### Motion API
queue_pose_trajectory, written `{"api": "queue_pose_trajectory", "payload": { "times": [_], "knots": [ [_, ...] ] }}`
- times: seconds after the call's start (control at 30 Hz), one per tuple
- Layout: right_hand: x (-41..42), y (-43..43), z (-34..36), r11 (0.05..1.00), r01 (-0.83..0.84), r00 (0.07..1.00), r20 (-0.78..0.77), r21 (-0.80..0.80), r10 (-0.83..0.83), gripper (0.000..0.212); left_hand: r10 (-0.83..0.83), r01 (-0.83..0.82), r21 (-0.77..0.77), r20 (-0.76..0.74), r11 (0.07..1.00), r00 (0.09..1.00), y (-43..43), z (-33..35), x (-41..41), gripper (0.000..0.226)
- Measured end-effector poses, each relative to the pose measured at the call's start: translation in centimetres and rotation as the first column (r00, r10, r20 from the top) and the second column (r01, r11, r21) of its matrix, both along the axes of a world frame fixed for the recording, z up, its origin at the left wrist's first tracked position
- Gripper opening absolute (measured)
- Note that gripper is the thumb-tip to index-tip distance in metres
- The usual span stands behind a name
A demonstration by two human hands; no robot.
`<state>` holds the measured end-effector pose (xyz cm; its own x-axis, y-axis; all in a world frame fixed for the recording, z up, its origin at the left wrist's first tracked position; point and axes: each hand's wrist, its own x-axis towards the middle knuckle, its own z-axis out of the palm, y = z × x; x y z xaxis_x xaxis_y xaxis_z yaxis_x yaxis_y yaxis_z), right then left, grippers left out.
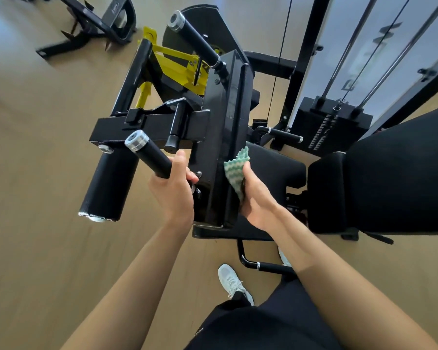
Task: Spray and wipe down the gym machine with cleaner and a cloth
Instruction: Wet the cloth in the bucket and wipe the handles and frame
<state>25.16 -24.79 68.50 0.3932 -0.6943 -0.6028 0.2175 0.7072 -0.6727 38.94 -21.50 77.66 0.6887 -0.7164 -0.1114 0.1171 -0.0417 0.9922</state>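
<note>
1. Pale wooden floor [48,173] is stretching out under the gym machine [162,127], and you are standing right over its front end, one shoe [232,279] planted beside the base.
2. Fingers of your left hand [173,188] are wrapping round the near handle [149,157], thumb lying along the top. Judging by that grip, you are bracing the swinging arm so it is not drifting while you are rubbing.
3. Fingers of your right hand [257,198] are clenching the cloth [235,170], the thumb pinning it on the near side while the rest are hiding behind the fabric.
4. You are pressing the green-and-white cloth against the right-hand edge of the tall black panel [225,117], low down near its bottom corner. The loose top corner is flapping free above your thumb.
5. Bunching the cloth like this is probably giving you a firm pad for following that narrow edge.
6. Beyond your right hand, the seat pad [276,170] is sitting just behind the panel, and the weight stack [331,127] is standing farther back.
7. No cleaner bottle is showing anywhere, so the wiping stage looks to be the one in hand.
</note>
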Motion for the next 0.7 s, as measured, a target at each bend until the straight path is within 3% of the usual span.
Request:
{"api": "queue_pose_trajectory", "payload": {
  "times": [0.07,0.2,0.4,0.53,0.7],
  "knots": [
    [0.7,0.5,0.4,0.999,-0.013,0.999,-0.037,-0.038,0.011,0.057,0.044,-0.045,0.031,0.036,0.999,0.998,0.0,0.2,-0.5,0.028],
    [2.0,-0.8,0.5,0.981,0.022,0.986,-0.155,-0.193,-0.053,0.077,0.084,-0.088,0.067,0.051,0.994,0.995,0.8,0.6,-1.7,0.009],
    [1.7,-7.3,0.5,0.957,-0.018,0.979,-0.201,-0.29,-0.042,0.078,0.153,-0.164,0.084,0.129,0.983,0.98,2.3,0.3,-4.3,0.042],
    [1.6,-11.7,0.5,0.959,-0.013,0.978,-0.203,-0.284,-0.047,0.077,0.21,-0.256,0.159,0.257,0.954,0.943,2.2,0.0,-6.2,0.071],
    [1.5,-11.8,0.9,0.952,0.019,0.979,-0.186,-0.306,-0.079,0.08,0.249,-0.324,0.175,0.35,0.93,0.903,2.6,-0.8,-9.2,0.093]
  ]
}}
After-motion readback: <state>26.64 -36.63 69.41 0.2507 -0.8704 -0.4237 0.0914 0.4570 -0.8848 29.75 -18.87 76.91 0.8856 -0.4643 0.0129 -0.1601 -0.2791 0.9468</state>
